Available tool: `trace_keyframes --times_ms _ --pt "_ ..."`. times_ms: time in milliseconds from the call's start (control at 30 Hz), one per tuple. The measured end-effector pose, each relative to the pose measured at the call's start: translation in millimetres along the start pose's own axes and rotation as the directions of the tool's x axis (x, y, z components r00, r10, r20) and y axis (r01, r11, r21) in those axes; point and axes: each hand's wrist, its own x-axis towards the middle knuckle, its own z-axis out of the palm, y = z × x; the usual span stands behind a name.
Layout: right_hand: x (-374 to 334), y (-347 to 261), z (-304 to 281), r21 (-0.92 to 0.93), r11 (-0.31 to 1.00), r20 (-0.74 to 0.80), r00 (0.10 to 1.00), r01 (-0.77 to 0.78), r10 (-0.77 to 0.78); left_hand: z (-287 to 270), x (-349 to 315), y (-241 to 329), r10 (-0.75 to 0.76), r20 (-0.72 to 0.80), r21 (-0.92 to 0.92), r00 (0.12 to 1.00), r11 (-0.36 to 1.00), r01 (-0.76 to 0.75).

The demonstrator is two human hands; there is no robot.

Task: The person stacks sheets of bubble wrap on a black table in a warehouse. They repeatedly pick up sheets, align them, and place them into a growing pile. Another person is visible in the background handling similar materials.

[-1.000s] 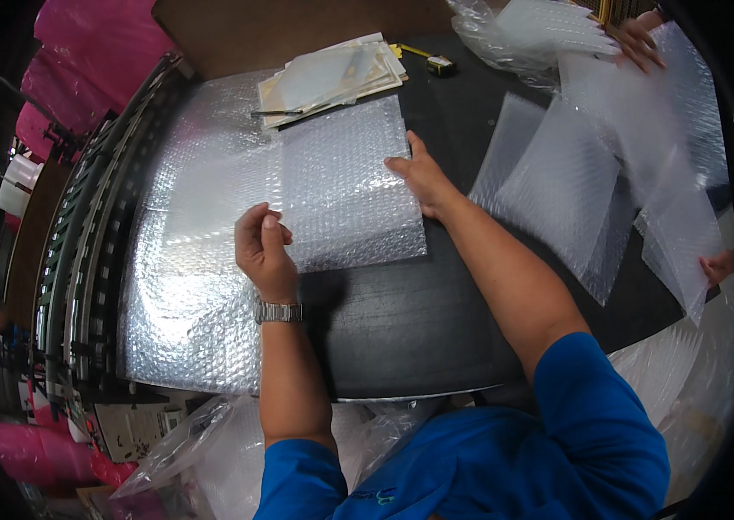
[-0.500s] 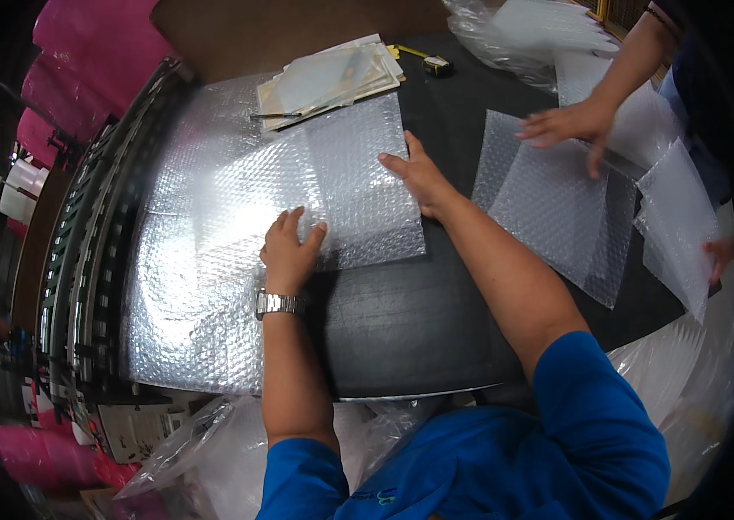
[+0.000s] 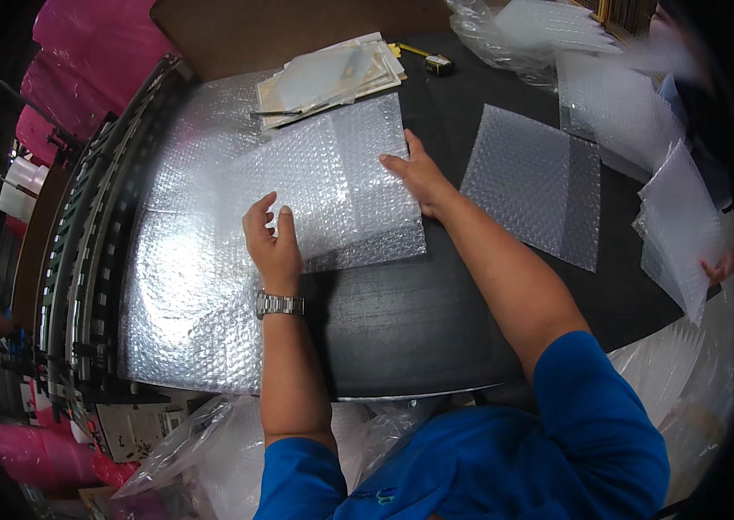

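A clear bubble-wrap sheet (image 3: 332,173) lies on top of a larger shiny bubble-wrap sheet (image 3: 185,321) at the left of the black table. My right hand (image 3: 426,180) is at the upper sheet's right edge, thumb on top, the other fingers mostly hidden at or below the edge. My left hand (image 3: 273,247), with a metal watch at the wrist, hovers at the sheet's lower left part. Its fingers are apart, slightly curled, with nothing in them. Another bubble-wrap piece (image 3: 527,182) lies flat to the right of my right hand.
Papers and flat sheets (image 3: 332,74) with a pen are stacked at the far edge, beside a tape measure (image 3: 439,65). A roller machine (image 3: 81,260) borders the left. At right, a co-worker's hand (image 3: 719,267) touches bubble-wrap pieces (image 3: 679,225). Pink rolls (image 3: 98,52) stand behind.
My left hand has shifted slightly left and away from me; my right hand stays put. The co-worker's nearer hand has withdrawn to the upper right, and the bubble wrap there lies differently.
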Motion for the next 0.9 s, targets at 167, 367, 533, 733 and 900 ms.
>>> trace_keyframes --times_ms 167,367,533,733,900 --pt "-4 -6 2 0.017 1.000 0.006 1.000 -0.022 0.021 -2 1 1 0.011 -0.125 -0.073 0.992 0.997 -0.021" --pt "-9 -13 5 0.041 0.999 0.019 0.999 -0.033 0.032 -2 1 0 -0.041 -0.140 -0.142 0.989 0.990 0.021" --pt "-9 -11 5 0.031 0.999 0.010 1.000 -0.021 0.021 -2 1 -2 -0.065 -0.143 -0.194 0.988 0.980 0.036" --pt "-8 -11 4 0.037 0.999 0.018 0.999 -0.030 0.030 -2 2 -1 -0.066 -0.146 -0.215 0.987 0.976 0.033" --pt "-14 -18 6 0.032 0.999 0.041 0.999 -0.017 0.016 -1 1 2 -0.032 -0.160 -0.197 0.987 0.980 0.000"
